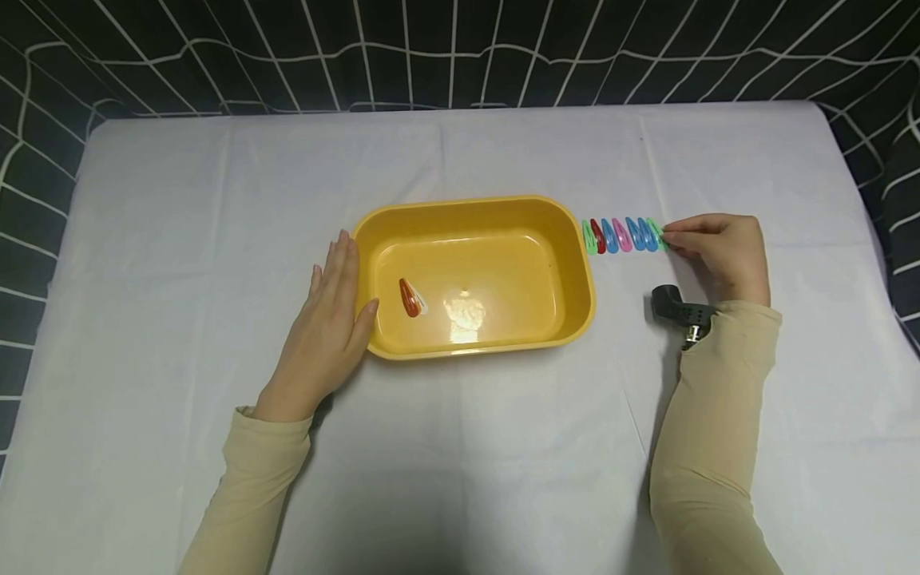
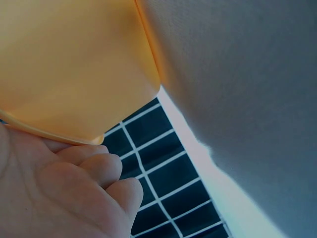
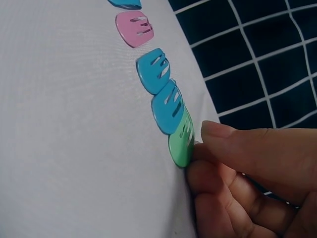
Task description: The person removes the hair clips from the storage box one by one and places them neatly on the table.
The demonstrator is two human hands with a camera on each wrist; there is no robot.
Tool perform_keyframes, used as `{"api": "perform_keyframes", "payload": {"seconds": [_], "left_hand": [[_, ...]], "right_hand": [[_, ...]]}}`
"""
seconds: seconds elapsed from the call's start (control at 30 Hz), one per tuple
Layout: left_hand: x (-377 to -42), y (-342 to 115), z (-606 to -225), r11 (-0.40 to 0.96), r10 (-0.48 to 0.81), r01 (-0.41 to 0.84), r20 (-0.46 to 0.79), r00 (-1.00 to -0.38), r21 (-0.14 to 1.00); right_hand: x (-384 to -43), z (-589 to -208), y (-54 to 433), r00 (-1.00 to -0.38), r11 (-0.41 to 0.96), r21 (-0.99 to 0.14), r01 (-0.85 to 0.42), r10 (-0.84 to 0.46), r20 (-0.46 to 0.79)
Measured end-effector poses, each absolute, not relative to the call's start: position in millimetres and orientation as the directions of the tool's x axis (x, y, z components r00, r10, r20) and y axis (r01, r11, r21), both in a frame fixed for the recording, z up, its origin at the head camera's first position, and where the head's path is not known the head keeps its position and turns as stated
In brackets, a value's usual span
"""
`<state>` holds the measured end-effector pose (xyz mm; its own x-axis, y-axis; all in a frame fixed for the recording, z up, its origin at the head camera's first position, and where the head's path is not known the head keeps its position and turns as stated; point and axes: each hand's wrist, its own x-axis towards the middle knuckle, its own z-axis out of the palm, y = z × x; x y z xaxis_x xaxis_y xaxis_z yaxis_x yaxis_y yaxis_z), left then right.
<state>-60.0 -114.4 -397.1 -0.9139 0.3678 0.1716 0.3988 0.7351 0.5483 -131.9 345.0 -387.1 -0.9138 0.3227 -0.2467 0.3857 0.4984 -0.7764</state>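
Note:
My left hand [image 1: 319, 327] rests with straight fingers along the left end of a yellow plastic tray [image 1: 474, 351]; the left wrist view shows the palm side close to the tray's wall [image 2: 74, 74]. Inside the tray, near its left end, lie an orange-brown hair clip [image 1: 410, 299] and a white one [image 1: 422, 306] partly under it. Right of the tray, my right hand [image 1: 726, 251] pinches the edge of a green hair clip [image 3: 182, 141] between thumb and finger. This clip ends the row and overlaps a blue hair clip [image 3: 167, 106] beside it.
The row of snap hair clips runs from the tray's right rim: another green clip [image 1: 589, 237], a red clip [image 1: 598, 236], a pink clip [image 1: 621, 235] and several blue ones. A white cloth [image 1: 460, 463] covers the table. Dark fabric with white grid lines [image 1: 431, 56] surrounds it.

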Motion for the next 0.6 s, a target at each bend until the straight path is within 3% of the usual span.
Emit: {"api": "perform_keyframes", "payload": {"seconds": [0.3,0.6], "left_hand": [[-60,-115,-397,0.737,0.369,0.398,0.168,-0.914,0.546],[-61,-115,-398,0.741,0.368,0.392,0.158,-0.916,0.546]], "right_hand": [[-131,-384,347,-0.901,0.421,-0.811,0.407,0.329,-0.282],[-129,-372,342,-0.914,0.35,-0.867,0.354,0.324,-0.242]]}}
